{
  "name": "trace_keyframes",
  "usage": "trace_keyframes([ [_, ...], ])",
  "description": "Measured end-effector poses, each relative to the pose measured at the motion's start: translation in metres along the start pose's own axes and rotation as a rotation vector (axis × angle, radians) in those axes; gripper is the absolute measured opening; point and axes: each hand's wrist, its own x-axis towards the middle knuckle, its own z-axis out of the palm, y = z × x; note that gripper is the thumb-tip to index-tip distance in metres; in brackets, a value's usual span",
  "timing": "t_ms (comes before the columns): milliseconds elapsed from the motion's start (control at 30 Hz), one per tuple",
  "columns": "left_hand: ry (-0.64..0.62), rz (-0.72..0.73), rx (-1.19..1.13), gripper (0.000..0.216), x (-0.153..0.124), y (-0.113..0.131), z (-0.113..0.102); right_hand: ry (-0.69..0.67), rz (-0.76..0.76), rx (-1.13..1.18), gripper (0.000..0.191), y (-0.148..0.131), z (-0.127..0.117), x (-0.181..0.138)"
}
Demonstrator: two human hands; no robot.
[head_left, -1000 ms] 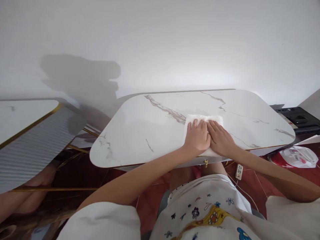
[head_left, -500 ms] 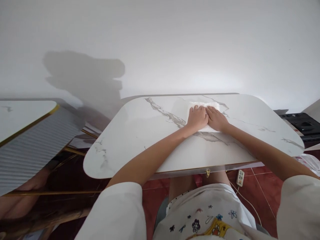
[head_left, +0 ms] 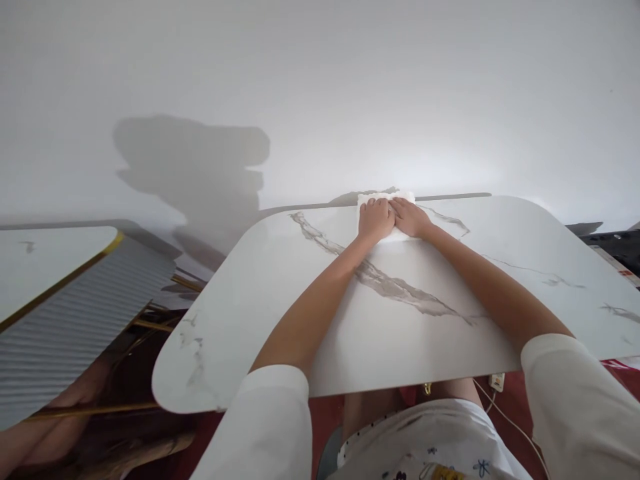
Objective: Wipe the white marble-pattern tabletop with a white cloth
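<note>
Both hands press a folded white cloth onto a white marble-patterned tabletop at its back edge. My left hand has its fingers bent down over the cloth's left part. Right beside it and touching it, my right hand grips the cloth with fingers angled to the left. The cloth's far edge reaches past the table's back edge to the wall. What lies beneath the palms is hidden.
A white wall rises behind the table. On the left stands another marble-topped piece with a gold edge and ribbed grey side. Below at the right are a power strip and its cord. A black object sits far right.
Both hands and the cloth have slid away from me and slightly left, from the table's middle to its back edge. The view has shifted a little.
</note>
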Motion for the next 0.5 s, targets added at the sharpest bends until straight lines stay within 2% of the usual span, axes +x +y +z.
trace_keyframes([
  [233, -0.004, -0.064, 0.067, 0.034, 0.024, -0.006, 0.006, 0.016, -0.052, 0.068, 0.041, 0.016, 0.011, 0.026],
  [500, -0.002, -0.05, 0.082, 0.034, 0.043, 0.026, 0.023, 0.04, -0.066, 0.031, 0.043, 0.058, 0.005, 0.018],
])
